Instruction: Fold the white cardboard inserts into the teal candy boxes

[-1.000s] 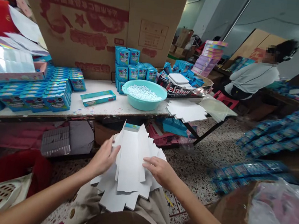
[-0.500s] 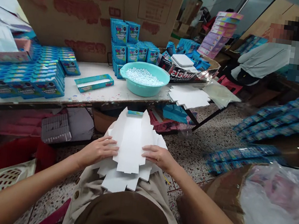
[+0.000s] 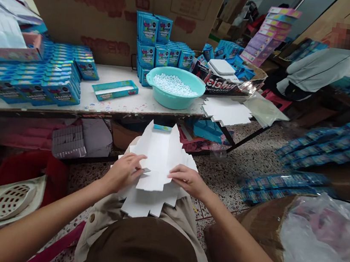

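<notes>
A white cardboard box blank lies on my lap on top of several other flat blanks. Its far end is folded up and shows a blue printed strip, and its long sides stand partly raised. My left hand has thumb and fingers bent around the near left edge, where a small flap tips inward by the thumb. On the opposite edge, my right hand holds the side wall between thumb and fingers.
On the bench ahead stand a turquoise basin of small white candies, a blue tray box, stacked blue packets and more white blanks. A cardboard box with plastic bags is at right. Another person sits further back.
My left hand has moved from lying flat along the side to bending the near left corner, where a flap now tilts inward. My right hand has slid toward the near right corner.
</notes>
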Tool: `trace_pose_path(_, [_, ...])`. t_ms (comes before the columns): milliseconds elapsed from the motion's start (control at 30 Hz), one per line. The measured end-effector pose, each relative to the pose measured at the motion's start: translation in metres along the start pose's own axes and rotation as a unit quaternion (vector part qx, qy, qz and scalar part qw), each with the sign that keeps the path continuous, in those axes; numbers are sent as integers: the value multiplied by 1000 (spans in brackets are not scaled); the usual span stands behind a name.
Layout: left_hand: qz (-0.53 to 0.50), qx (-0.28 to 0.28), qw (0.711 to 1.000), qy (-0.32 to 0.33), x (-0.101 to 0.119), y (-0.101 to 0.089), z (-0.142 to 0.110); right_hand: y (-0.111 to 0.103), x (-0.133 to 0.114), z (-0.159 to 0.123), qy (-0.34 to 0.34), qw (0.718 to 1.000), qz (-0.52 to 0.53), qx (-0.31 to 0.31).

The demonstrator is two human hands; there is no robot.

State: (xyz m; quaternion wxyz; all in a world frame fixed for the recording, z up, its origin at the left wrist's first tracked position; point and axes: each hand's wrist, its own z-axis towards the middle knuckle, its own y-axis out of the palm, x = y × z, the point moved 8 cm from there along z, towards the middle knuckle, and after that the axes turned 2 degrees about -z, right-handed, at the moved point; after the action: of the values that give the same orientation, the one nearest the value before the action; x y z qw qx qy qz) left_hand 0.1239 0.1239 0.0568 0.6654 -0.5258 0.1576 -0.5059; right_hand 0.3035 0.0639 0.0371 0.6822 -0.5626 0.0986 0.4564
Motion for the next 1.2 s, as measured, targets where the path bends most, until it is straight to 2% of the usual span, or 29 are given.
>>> trace_pose_path(67, [73, -29, 995, 55, 18, 8, 6, 13, -4, -2, -24, 996, -68, -58])
trace_pose_path(133, [123, -56, 985, 111, 33, 15, 8, 20, -3, -4, -29, 989, -115, -87])
trace_pose_path(267, [109, -92, 973, 181, 48, 18, -1, 20, 5, -8, -23, 988, -128, -84])
trace_pose_path(400, [132, -123, 968, 172, 50, 23, -18, 14, 6, -8, -33, 986, -146, -73])
trace_pose_path(500, [198, -116, 957, 178, 50, 28, -28, 10, 6, -5, -35, 989, -130, -67])
trace_pose_path(567, [225, -105, 950, 191, 50, 29, -31, 7, 7, -4, -25, 995, -83, -50])
trace_pose_path(700, [227, -98, 952, 183, 42, 28, -34, 0, 18, -6, 35, 998, 44, 13])
trace_pose_path(833, [214, -89, 953, 195, 42, 27, -36, -1, 29, -11, 100, 988, 95, 74])
trace_pose_path(900, [212, -93, 953, 197, 44, 29, -35, 2, 27, -9, 107, 988, 80, 84])
trace_pose_path(1000, [204, -113, 951, 204, 49, 32, -32, 11, 15, 1, 78, 994, -6, 70])
trace_pose_path(1100, [201, -114, 949, 215, 55, 32, -27, 24, 3, 14, 44, 992, -114, 29])
trace_pose_path(1200, [212, -94, 949, 213, 57, 30, -21, 33, -3, 21, 25, 986, -160, -39])
